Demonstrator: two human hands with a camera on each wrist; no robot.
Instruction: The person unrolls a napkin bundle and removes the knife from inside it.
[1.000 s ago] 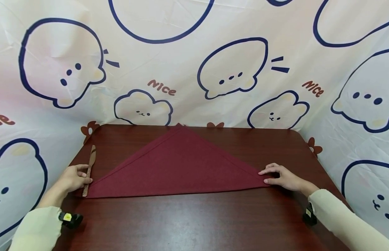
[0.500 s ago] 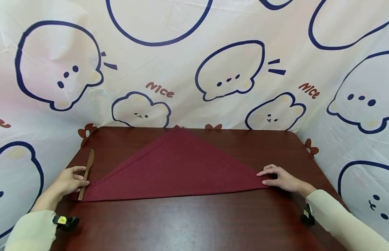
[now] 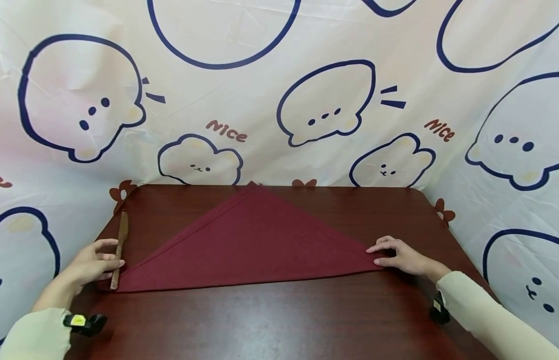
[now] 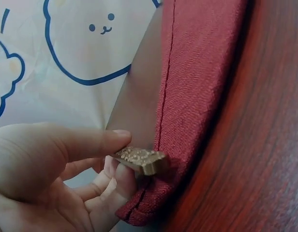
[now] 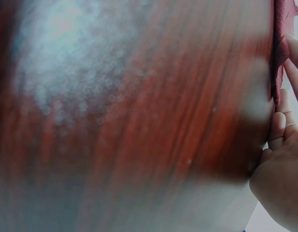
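Observation:
A dark red cloth (image 3: 261,240), folded into a triangle, lies with its point towards the back wall. At its left corner my left hand (image 3: 92,262) pinches a coppery table knife (image 3: 119,252) by the handle, thumb on the near side. The left wrist view shows the knife's textured handle end (image 4: 144,159) above the cloth's stitched corner (image 4: 144,205). My right hand (image 3: 403,255) rests at the cloth's right corner, thumb and a finger touching it a little apart. That corner's tip is hidden under the hand.
The dark brown wooden table (image 3: 261,325) reflects light near the front. A pale curtain (image 3: 315,30) with cartoon outlines hangs behind it and along both sides. A dark camera is strapped to each wrist.
The whole view has drifted slightly left and down. The knife's far end has swung left, so it now stands straighter. My right hand has stayed at the cloth corner.

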